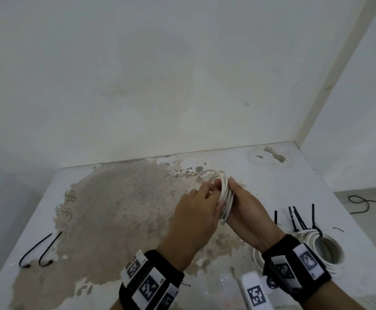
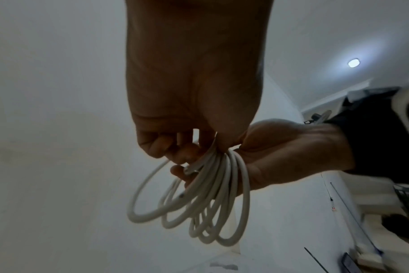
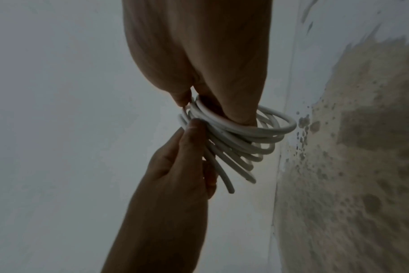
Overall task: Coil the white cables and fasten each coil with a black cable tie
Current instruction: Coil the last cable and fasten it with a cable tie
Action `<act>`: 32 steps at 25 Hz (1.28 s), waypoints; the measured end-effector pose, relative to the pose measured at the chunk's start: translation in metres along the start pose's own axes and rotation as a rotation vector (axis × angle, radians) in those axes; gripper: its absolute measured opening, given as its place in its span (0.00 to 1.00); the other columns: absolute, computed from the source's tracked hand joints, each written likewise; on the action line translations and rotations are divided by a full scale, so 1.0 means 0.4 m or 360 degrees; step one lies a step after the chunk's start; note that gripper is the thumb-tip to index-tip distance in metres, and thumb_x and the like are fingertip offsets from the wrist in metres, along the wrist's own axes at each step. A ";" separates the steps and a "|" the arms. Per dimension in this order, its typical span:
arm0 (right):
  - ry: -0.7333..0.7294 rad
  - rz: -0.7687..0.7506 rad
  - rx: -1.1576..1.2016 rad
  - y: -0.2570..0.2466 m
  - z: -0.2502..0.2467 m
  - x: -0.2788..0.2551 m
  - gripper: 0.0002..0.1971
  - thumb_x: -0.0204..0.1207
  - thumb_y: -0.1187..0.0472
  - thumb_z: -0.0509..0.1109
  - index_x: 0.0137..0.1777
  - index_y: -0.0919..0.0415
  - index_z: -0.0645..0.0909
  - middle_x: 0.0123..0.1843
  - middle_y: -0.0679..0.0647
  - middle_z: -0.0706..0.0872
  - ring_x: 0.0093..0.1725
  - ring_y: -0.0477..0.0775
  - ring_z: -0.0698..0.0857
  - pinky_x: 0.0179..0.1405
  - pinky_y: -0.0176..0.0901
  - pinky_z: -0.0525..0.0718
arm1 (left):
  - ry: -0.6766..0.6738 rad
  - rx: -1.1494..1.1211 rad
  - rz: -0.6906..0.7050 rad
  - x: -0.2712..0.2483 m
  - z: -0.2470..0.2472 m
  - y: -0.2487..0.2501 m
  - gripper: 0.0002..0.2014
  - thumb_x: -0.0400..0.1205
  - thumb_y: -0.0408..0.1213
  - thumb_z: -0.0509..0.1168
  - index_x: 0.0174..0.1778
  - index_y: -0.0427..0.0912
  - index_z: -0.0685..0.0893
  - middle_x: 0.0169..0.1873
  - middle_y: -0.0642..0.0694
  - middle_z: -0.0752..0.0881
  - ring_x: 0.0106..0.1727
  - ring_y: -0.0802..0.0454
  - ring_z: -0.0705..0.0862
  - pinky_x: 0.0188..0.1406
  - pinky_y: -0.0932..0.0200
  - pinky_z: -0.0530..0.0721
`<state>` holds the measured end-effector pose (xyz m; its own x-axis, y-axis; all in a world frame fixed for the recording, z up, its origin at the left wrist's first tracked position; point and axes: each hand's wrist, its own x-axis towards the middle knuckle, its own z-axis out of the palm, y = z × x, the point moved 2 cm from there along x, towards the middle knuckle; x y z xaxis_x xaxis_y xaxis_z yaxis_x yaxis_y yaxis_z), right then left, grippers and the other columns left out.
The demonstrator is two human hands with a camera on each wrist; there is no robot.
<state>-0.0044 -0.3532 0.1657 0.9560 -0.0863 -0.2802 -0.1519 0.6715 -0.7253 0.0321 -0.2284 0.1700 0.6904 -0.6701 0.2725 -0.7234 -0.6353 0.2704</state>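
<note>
Both hands pinch the coil [image 1: 225,195] up on its edge between them, left hand [image 1: 196,211] and right hand [image 1: 247,211], with ties [image 1: 294,220] nearer the right hand.

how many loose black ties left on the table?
6 visible: two curved black cable ties at the table's near left, four beside the tied coils at near right. Wrists may hide more.
</note>
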 end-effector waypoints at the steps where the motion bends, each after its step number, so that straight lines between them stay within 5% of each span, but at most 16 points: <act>1: -0.0011 0.0004 0.0020 0.001 0.001 0.002 0.24 0.89 0.49 0.54 0.63 0.67 0.85 0.67 0.64 0.88 0.63 0.56 0.88 0.61 0.47 0.85 | -0.0028 -0.0045 -0.0003 0.006 -0.004 0.001 0.23 0.87 0.51 0.47 0.62 0.44 0.82 0.56 0.49 0.81 0.40 0.49 0.82 0.37 0.50 0.83; 4: -0.0067 -0.0073 -0.0120 0.008 0.005 0.002 0.25 0.86 0.49 0.57 0.63 0.70 0.84 0.65 0.63 0.89 0.62 0.57 0.89 0.59 0.48 0.87 | -0.0177 -0.0486 -0.0022 0.024 -0.002 -0.025 0.20 0.85 0.52 0.53 0.54 0.45 0.87 0.47 0.48 0.83 0.42 0.51 0.82 0.42 0.51 0.82; 8: -0.0053 -0.0034 -0.0123 0.026 0.016 0.009 0.24 0.90 0.53 0.54 0.60 0.72 0.84 0.59 0.68 0.90 0.54 0.63 0.91 0.52 0.56 0.92 | -0.0272 -0.1031 -0.0181 0.023 -0.024 -0.062 0.08 0.81 0.44 0.71 0.46 0.44 0.90 0.31 0.51 0.87 0.28 0.56 0.84 0.34 0.59 0.84; 11: 0.0106 -0.0057 0.0107 0.015 0.000 0.043 0.19 0.90 0.51 0.55 0.51 0.65 0.80 0.51 0.63 0.92 0.60 0.63 0.90 0.68 0.58 0.84 | -0.0074 -0.1174 -0.0385 0.007 -0.028 -0.094 0.07 0.79 0.42 0.75 0.50 0.46 0.89 0.39 0.52 0.88 0.33 0.56 0.87 0.35 0.62 0.86; 13: 0.0201 -0.0030 0.0203 0.007 -0.012 0.064 0.16 0.90 0.51 0.57 0.48 0.61 0.78 0.36 0.54 0.86 0.48 0.57 0.90 0.68 0.54 0.82 | 0.0042 -0.1190 -0.0501 -0.008 -0.025 -0.122 0.03 0.82 0.39 0.71 0.48 0.46 0.89 0.40 0.53 0.88 0.35 0.57 0.87 0.35 0.61 0.86; 16: 0.0137 0.0130 0.0135 0.014 -0.019 0.078 0.16 0.90 0.49 0.58 0.52 0.61 0.79 0.31 0.50 0.75 0.30 0.49 0.77 0.50 0.47 0.80 | 0.0197 -0.1154 -0.0639 -0.026 -0.019 -0.166 0.06 0.86 0.38 0.64 0.51 0.49 0.87 0.45 0.56 0.88 0.40 0.61 0.86 0.38 0.62 0.84; 20: -0.0193 0.0424 -0.0201 0.035 0.028 0.069 0.18 0.89 0.49 0.56 0.48 0.61 0.79 0.27 0.48 0.69 0.22 0.44 0.67 0.28 0.39 0.72 | 0.0143 -0.1100 -0.0624 -0.029 -0.007 -0.178 0.21 0.89 0.51 0.52 0.78 0.55 0.71 0.72 0.58 0.75 0.71 0.68 0.73 0.69 0.69 0.72; 22: -0.0416 0.0569 -0.0149 0.033 0.060 0.061 0.19 0.88 0.47 0.57 0.43 0.60 0.78 0.25 0.47 0.66 0.19 0.42 0.65 0.23 0.36 0.70 | 0.0088 -0.1239 -0.0564 -0.025 0.002 -0.163 0.21 0.89 0.53 0.47 0.76 0.56 0.73 0.71 0.61 0.78 0.72 0.67 0.74 0.72 0.67 0.70; 24: -0.0557 0.0638 -0.0141 0.020 0.083 0.059 0.20 0.87 0.46 0.57 0.41 0.59 0.76 0.23 0.46 0.65 0.17 0.41 0.63 0.21 0.34 0.68 | 0.0217 -0.1476 -0.0585 -0.019 0.002 -0.149 0.19 0.90 0.49 0.47 0.62 0.50 0.83 0.53 0.55 0.88 0.55 0.59 0.86 0.59 0.61 0.83; 25: -0.0575 0.0654 -0.0162 0.014 0.091 0.060 0.20 0.87 0.45 0.57 0.40 0.59 0.75 0.23 0.46 0.65 0.17 0.40 0.63 0.20 0.34 0.67 | 0.0295 -0.1599 -0.0644 -0.018 0.003 -0.144 0.20 0.91 0.46 0.48 0.54 0.43 0.85 0.40 0.48 0.87 0.40 0.53 0.87 0.44 0.57 0.87; 27: -0.0507 0.0618 -0.0267 0.006 0.104 0.063 0.21 0.85 0.43 0.59 0.41 0.60 0.77 0.23 0.47 0.67 0.17 0.42 0.65 0.20 0.34 0.68 | 0.0450 -0.1754 -0.0831 -0.016 0.000 -0.127 0.21 0.91 0.45 0.50 0.40 0.36 0.79 0.22 0.48 0.77 0.19 0.53 0.75 0.19 0.59 0.77; 29: -0.0400 0.0400 -0.0532 0.005 0.114 0.059 0.23 0.83 0.42 0.62 0.46 0.63 0.83 0.25 0.51 0.73 0.21 0.47 0.73 0.27 0.40 0.75 | 0.0657 -0.1837 -0.1075 -0.016 -0.005 -0.115 0.21 0.91 0.47 0.51 0.37 0.38 0.77 0.19 0.53 0.71 0.16 0.58 0.68 0.15 0.64 0.70; 32: -0.0345 0.0020 -0.0886 0.006 0.129 0.036 0.25 0.81 0.39 0.62 0.55 0.62 0.86 0.29 0.54 0.80 0.30 0.53 0.81 0.42 0.51 0.80 | 0.0926 -0.1911 -0.1260 -0.011 -0.008 -0.118 0.23 0.90 0.48 0.52 0.41 0.34 0.80 0.24 0.47 0.73 0.19 0.57 0.69 0.16 0.63 0.71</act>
<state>0.0218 -0.3147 0.1924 0.9737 0.1105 -0.1990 -0.2165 0.1795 -0.9596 0.0631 -0.1942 0.1590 0.9937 0.0936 -0.0610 0.0498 0.1177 0.9918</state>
